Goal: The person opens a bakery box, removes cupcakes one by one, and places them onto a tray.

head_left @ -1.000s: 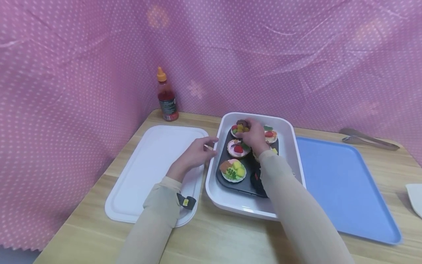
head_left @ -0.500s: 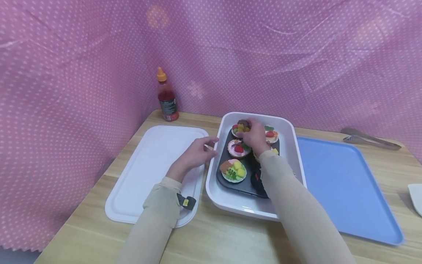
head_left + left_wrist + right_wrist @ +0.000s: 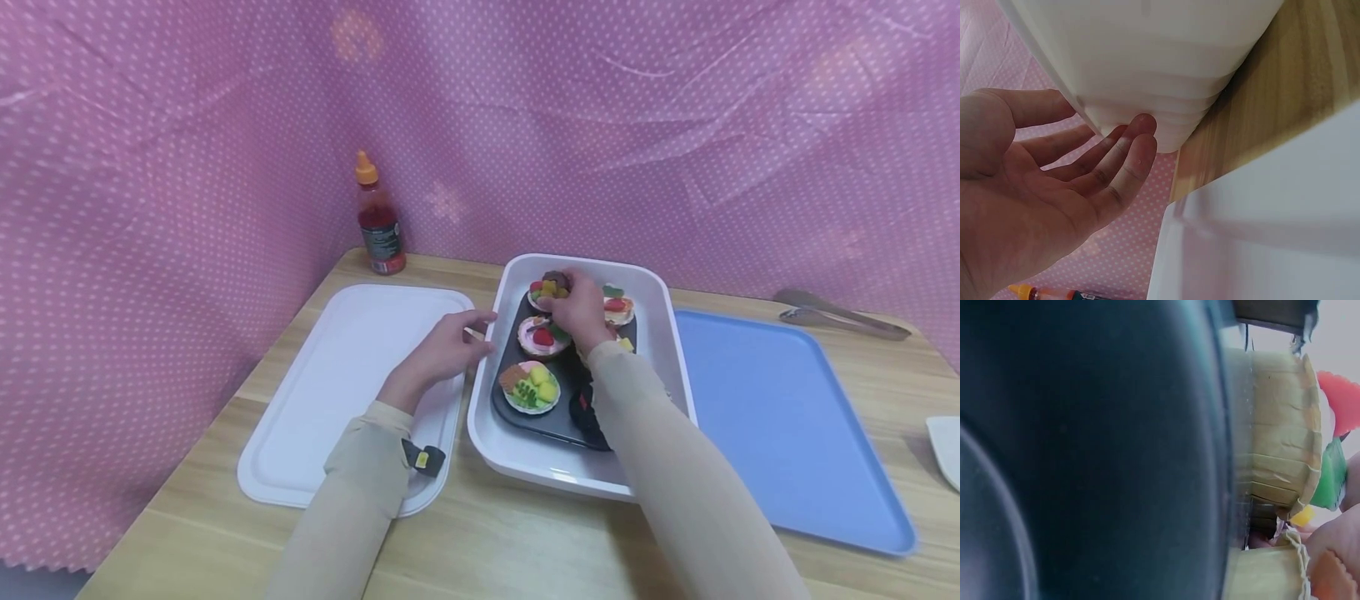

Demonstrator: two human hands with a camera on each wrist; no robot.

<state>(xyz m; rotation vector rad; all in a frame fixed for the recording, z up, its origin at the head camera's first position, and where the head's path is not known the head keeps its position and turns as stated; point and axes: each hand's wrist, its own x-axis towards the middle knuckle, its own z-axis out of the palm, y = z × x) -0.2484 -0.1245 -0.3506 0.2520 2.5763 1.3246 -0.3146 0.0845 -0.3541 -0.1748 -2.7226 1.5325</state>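
My right hand [image 3: 583,312] pinches a toy cupcake [image 3: 551,289] with brown, yellow, red and green topping, at the far left of a dark muffin pan [image 3: 558,422]. That pan lies inside a deep white bin [image 3: 504,465]. Other toy cupcakes sit in it: one pink with a strawberry [image 3: 542,338], one with yellow and green pieces [image 3: 529,387]. In the right wrist view, a paper-cupped cupcake [image 3: 1285,425] stands in the pan's edge. My left hand [image 3: 448,354] has loosely bent fingers at the bin's left rim; in the left wrist view they lie against its outer wall.
A white flat tray [image 3: 337,392] lies left of the bin, a blue tray [image 3: 780,425] right of it. Behind stand a red sauce bottle [image 3: 381,229] and, at the right, metal tongs [image 3: 847,317]. A white dish edge [image 3: 947,450] shows far right. Pink dotted cloth [image 3: 525,150] closes off the back.
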